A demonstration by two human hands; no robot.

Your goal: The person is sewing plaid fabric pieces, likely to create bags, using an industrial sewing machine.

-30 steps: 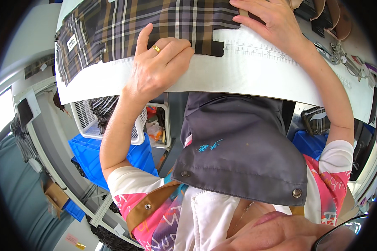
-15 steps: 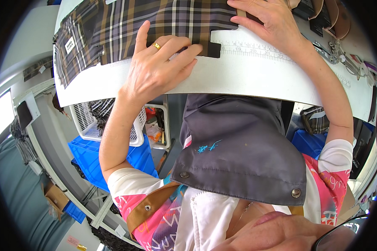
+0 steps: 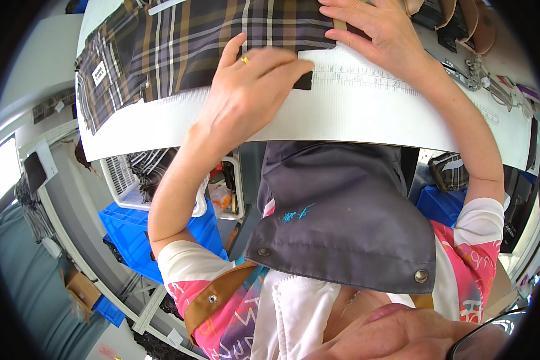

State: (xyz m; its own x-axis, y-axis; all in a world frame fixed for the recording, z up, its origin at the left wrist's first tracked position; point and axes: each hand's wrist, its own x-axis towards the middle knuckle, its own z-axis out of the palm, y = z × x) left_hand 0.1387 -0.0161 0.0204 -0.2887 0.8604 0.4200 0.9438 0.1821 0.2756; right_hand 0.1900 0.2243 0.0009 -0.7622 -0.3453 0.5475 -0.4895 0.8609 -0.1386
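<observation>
Dark plaid fabric [image 3: 183,54] with brown and white lines lies over a white board [image 3: 354,114] with printed scales, a white label near its left end. My left hand [image 3: 255,90] is over the fabric's lower edge, little finger raised, the other fingers bent and blurred, their tips at a dark notched corner [image 3: 303,81]; whether they grip it is hidden. My right hand [image 3: 378,42] is open, fingers apart, touching the fabric's right end beside a narrow tan strip [image 3: 340,24].
Below the board are a white basket [image 3: 117,174] of striped pieces, blue crates [image 3: 129,240] and a dark apron [image 3: 336,234] on my body. Curved pinkish pieces [image 3: 480,36] and metal tools [image 3: 480,75] lie at right. A shelving rail runs at left.
My left hand has moved rightward along the fabric's edge toward the notched corner. My right hand, the fabric's right end and the tan strip have shifted slightly up and left in the view.
</observation>
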